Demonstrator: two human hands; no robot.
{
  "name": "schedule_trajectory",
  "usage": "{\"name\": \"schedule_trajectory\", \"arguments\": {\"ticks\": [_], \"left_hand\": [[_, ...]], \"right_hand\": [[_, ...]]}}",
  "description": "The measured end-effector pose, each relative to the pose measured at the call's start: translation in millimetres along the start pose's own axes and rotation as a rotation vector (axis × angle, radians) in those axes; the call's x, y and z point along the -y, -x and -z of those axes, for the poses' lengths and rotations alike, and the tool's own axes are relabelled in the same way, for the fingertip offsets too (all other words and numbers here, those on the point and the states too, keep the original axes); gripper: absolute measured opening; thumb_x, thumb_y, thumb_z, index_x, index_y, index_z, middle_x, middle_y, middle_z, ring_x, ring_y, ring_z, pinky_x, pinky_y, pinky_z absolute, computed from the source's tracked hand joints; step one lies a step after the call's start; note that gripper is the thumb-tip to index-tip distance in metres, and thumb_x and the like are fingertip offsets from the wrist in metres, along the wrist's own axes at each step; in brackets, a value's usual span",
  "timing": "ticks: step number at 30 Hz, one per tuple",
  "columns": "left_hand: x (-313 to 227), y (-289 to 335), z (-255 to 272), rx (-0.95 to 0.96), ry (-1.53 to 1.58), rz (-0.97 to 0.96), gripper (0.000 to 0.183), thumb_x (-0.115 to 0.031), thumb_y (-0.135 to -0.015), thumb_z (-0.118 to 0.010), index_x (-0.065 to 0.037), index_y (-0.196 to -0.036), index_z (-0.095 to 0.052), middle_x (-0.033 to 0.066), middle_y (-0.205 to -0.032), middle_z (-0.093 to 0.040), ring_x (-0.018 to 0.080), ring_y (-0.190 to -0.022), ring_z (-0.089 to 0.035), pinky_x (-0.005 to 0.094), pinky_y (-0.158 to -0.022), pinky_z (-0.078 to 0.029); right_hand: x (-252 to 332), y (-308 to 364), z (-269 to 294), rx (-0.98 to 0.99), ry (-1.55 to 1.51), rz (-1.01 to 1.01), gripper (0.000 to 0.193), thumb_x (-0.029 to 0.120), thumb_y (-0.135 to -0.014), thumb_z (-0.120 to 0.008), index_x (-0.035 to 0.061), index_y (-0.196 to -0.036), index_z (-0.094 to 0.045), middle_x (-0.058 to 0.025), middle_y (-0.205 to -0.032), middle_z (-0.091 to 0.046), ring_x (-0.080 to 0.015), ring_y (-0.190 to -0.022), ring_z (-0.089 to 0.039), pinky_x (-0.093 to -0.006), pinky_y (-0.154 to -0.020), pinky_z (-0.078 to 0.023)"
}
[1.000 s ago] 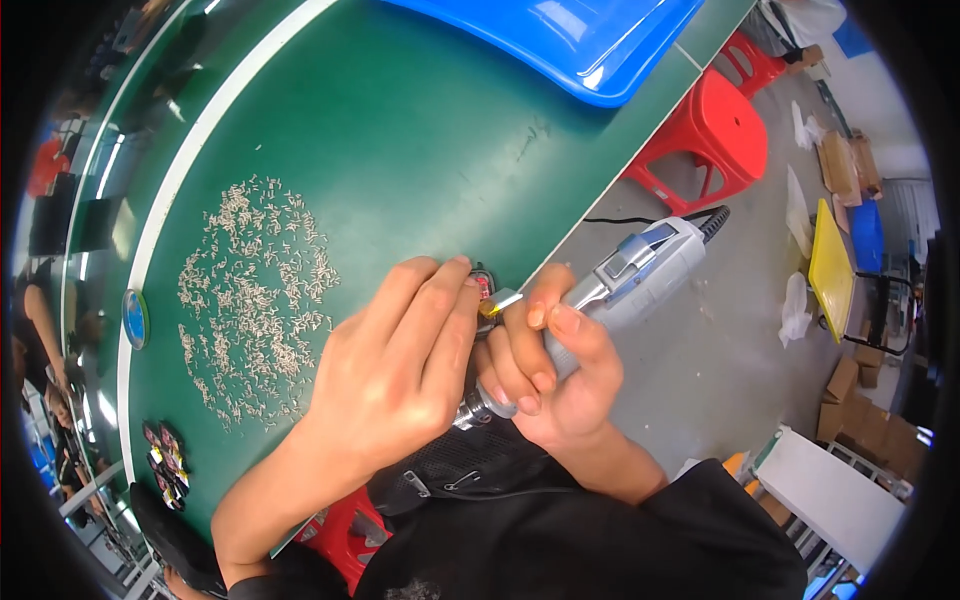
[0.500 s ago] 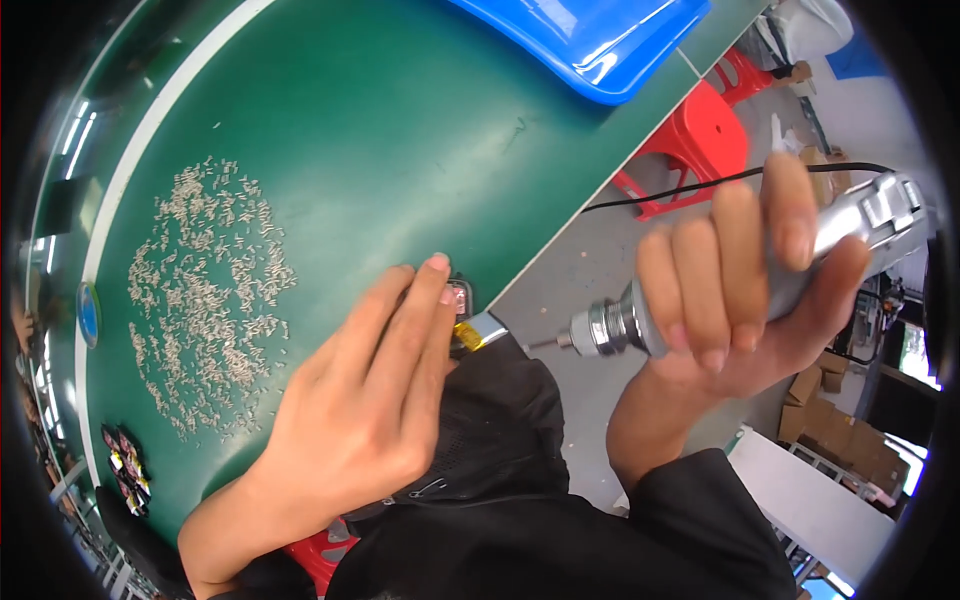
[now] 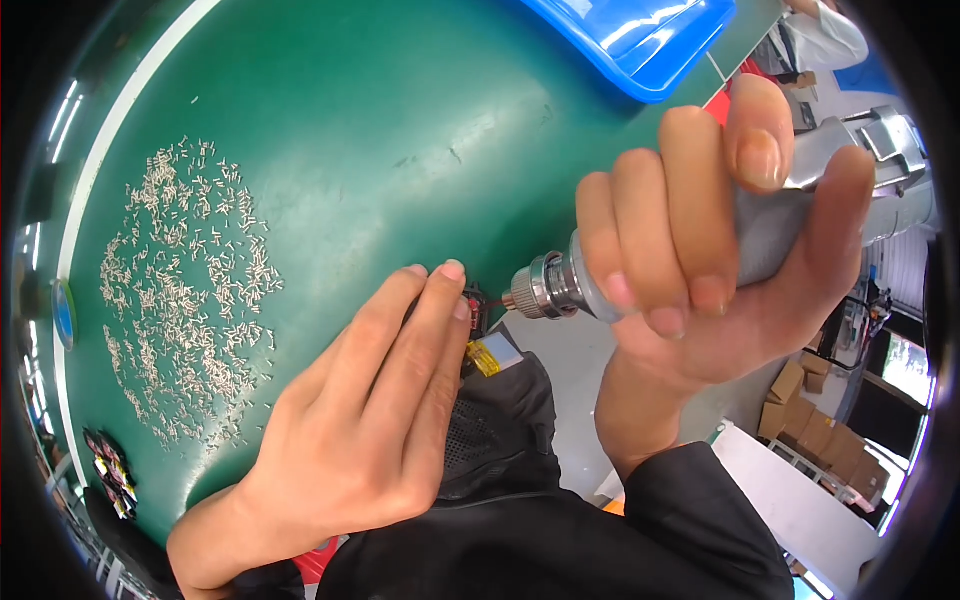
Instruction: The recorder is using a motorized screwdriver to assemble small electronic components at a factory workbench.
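Observation:
My right hand [image 3: 700, 250] is wrapped around a grey electric screwdriver [image 3: 548, 288], which lies nearly level with its tip pointing left. The bit reaches a small dark electronic device [image 3: 477, 308] at the table's near edge; whether it sits on a screw is too small to tell. Fingers of my left hand [image 3: 350, 420] lie close together over that device and hold it, hiding most of it. From its lower side sticks out a flat silver battery pouch [image 3: 503, 349] with yellow tape. To the left, a wide scatter of tiny silver screws [image 3: 185, 310] covers part of the green table [image 3: 350, 130].
A blue plastic tray [image 3: 640, 60] stands at the far right edge of the table. Several dark small parts [image 3: 112, 470] lie in a pile at the lower left. Cardboard boxes [image 3: 820, 430] and a white table [image 3: 790, 500] are off to the right.
My right hand has brought the screwdriver left, so its bit now meets the device instead of hanging apart from it. My left hand stays on the device. The whole view has shifted slightly.

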State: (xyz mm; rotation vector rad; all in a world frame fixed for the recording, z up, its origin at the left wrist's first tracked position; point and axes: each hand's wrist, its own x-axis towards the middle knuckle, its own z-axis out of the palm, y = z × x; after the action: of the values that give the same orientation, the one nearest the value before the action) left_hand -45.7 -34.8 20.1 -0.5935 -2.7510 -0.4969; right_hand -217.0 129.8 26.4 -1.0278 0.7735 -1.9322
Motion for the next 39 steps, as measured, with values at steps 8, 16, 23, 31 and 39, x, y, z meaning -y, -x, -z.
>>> {"name": "schedule_trajectory", "arguments": {"ticks": [8, 16, 23, 31, 39], "left_hand": [[-2.2, 3.5, -5.3, -0.028, 0.033, 0.028, 0.046, 0.003, -0.059, -0.067, 0.018, -0.102, -0.060, 0.0265, -0.111, -0.060, 0.0389, -0.099, -0.061, 0.0408, -0.072, -0.057], [-0.4, 4.6, -5.4, -0.083, 0.046, 0.021, 0.048, 0.007, -0.057, -0.069, 0.017, -0.103, -0.061, 0.0250, -0.111, -0.060, 0.0360, -0.100, -0.061, 0.0390, -0.071, -0.057], [-4.2, 16.8, -3.3, -0.018, 0.039, 0.029, 0.031, -0.003, -0.068, -0.064, 0.015, -0.093, -0.061, 0.0179, -0.102, -0.058, 0.0299, -0.100, -0.056, 0.0312, -0.074, -0.054], [-16.0, 83.1, 46.5, -0.164, -0.048, 0.241, 0.036, -0.002, -0.070, -0.065, 0.012, -0.103, -0.059, 0.0197, -0.107, -0.059, 0.0332, -0.103, -0.058, 0.0333, -0.077, -0.054], [-8.2, 279.2, 139.9, -0.246, -0.600, 1.133, 0.036, 0.007, -0.084, -0.057, 0.002, -0.119, -0.059, 0.0191, -0.121, -0.060, 0.0355, -0.111, -0.056, 0.0429, -0.094, -0.046]], "right_hand": [[1.2, -11.4, -15.5, 0.055, 0.006, -0.121, 0.037, 0.041, -0.102, -0.032, 0.0083, -0.102, -0.049, -0.0024, -0.065, -0.049, -0.0138, -0.052, -0.047, -0.0302, -0.059, -0.043], [-5.2, -14.2, -27.9, 0.076, 0.177, 0.054, 0.027, 0.030, -0.101, -0.034, 0.0070, -0.101, -0.048, 0.0000, -0.064, -0.047, -0.0094, -0.050, -0.044, -0.0260, -0.056, -0.041], [-15.2, -14.4, -39.0, -0.055, 0.042, 0.133, 0.017, 0.017, -0.092, -0.057, 0.0093, -0.081, -0.046, 0.0018, -0.054, -0.047, -0.0054, -0.039, -0.040, -0.0197, -0.041, -0.036], [-16.9, -8.6, -15.5, -0.146, -0.389, 0.312, 0.021, 0.012, -0.087, -0.063, 0.0102, -0.084, -0.042, 0.0005, -0.052, -0.043, -0.0064, -0.038, -0.036, -0.0176, -0.039, -0.036], [-60.7, -7.1, -26.7, -0.189, -0.549, 0.251, 0.021, 0.012, -0.089, -0.061, 0.0080, -0.082, -0.042, 0.0005, -0.049, -0.038, -0.0066, -0.033, -0.036, -0.0211, -0.034, -0.036]]}}
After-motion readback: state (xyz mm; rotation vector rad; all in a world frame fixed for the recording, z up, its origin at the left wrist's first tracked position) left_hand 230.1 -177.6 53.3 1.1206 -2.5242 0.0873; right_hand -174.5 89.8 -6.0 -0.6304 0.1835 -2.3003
